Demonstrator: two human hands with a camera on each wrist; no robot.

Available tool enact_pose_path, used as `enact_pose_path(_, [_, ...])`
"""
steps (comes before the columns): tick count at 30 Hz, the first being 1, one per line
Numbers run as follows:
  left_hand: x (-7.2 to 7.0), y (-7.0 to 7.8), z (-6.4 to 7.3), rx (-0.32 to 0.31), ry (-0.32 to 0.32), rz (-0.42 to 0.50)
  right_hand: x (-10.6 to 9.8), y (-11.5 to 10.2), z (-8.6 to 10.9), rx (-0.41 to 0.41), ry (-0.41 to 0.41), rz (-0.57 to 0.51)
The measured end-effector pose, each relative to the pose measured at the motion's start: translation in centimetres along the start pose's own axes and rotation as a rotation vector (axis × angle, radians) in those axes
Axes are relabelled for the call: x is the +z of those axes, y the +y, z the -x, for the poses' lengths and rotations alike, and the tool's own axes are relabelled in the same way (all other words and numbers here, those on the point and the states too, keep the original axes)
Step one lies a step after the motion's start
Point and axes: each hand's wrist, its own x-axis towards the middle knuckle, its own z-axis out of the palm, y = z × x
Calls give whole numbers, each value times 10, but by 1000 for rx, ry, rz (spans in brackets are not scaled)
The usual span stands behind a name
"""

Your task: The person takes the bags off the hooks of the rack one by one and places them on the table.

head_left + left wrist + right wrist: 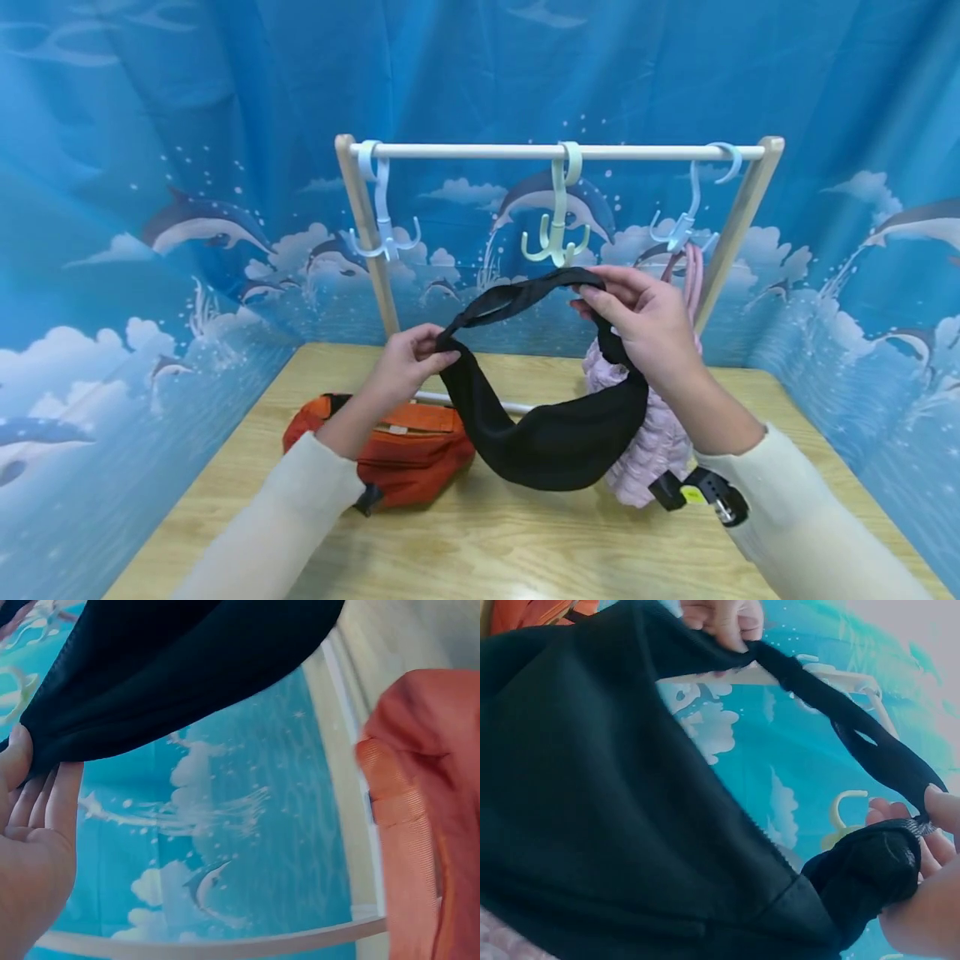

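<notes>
A black fabric shoulder bag (562,450) hangs between my two hands, its body sagging below and its strap forming a loop above. At the left end of the strap, my left hand (405,364) pinches the cloth between thumb and fingers. My right hand (648,321) grips the strap higher up, on the right. In the head view the strap's top lies just below the pale green middle hook (557,221). The right wrist view shows a zipper along the edge of the black bag (667,825) and bunched strap by my right hand (930,855).
A rack's white bar (465,151) carries light blue hooks at left (383,218) and right (682,229). A puffy pink bag (652,467) hangs at the right hook. An orange bag (423,467) lies on the wooden table (465,550), left of the black one.
</notes>
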Motion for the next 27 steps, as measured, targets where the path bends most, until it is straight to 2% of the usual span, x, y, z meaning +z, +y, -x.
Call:
enact_pose_path(5, [-18,10,2,-12,63,20,-4,9,4,20,-31,65])
enact_pose_path(10, [-35,20,2,-28,111,-4,-8,21,7,40,-98,236])
enact_pose_path(15, [-47,32,1,-27,186,-32,-7,34,11,27,-189,389])
enact_pose_path(19, [-53,40,1,-26,233,-19,-4,44,15,53,-259,403])
enact_pose_path(23, [-61,44,0,-58,270,6,-3,50,20,69,-320,431])
enact_pose_path(27, [-72,49,2,-81,322,-8,-2,53,22,59,-365,478])
